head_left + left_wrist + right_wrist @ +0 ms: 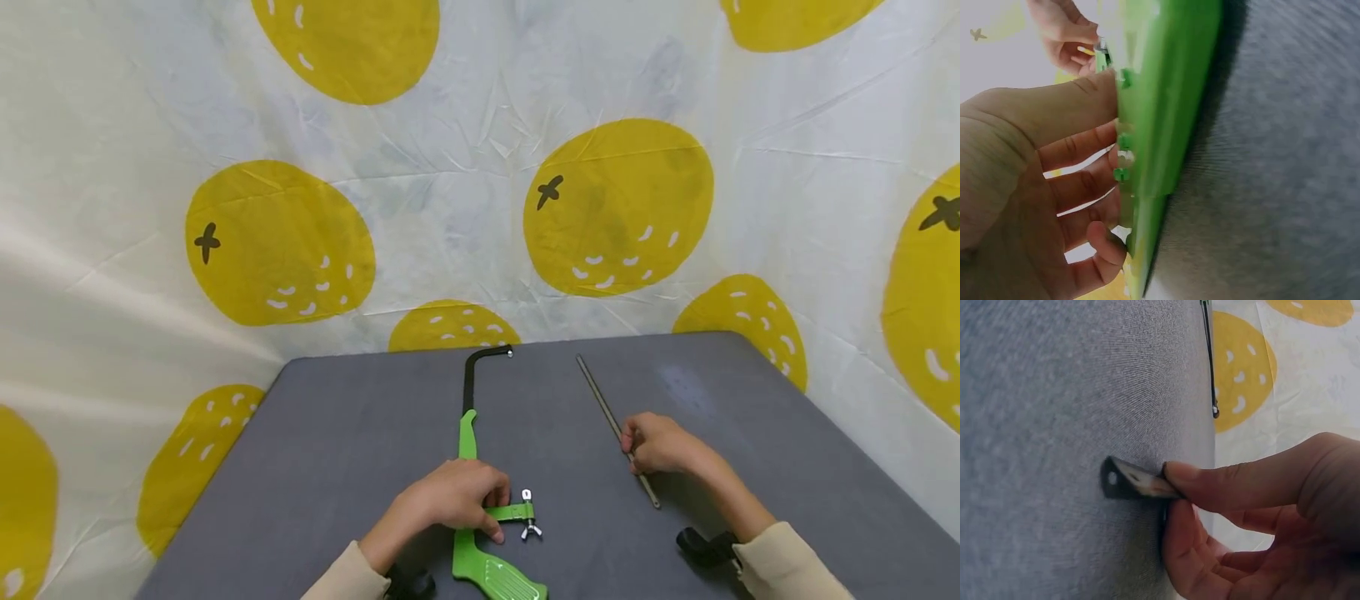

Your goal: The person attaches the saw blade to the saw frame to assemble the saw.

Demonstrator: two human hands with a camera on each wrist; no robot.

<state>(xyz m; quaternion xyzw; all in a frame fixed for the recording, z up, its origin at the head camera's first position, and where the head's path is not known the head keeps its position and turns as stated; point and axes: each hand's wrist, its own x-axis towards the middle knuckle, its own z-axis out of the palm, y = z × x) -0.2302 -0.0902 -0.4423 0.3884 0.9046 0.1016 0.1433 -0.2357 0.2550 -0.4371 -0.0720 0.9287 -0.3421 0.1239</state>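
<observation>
A green hacksaw frame with a bent black metal bar lies on the grey tabletop, its handle nearest the person. Of the hands, the left hand grips this frame beside its short arm, which ends in a silver wing nut. Right of the frame, the right hand pinches a thin, narrow metal blade. Behind the frame hangs a white sheet printed with yellow fruit.

A yellow-patterned white sheet hangs behind the gray table.
</observation>
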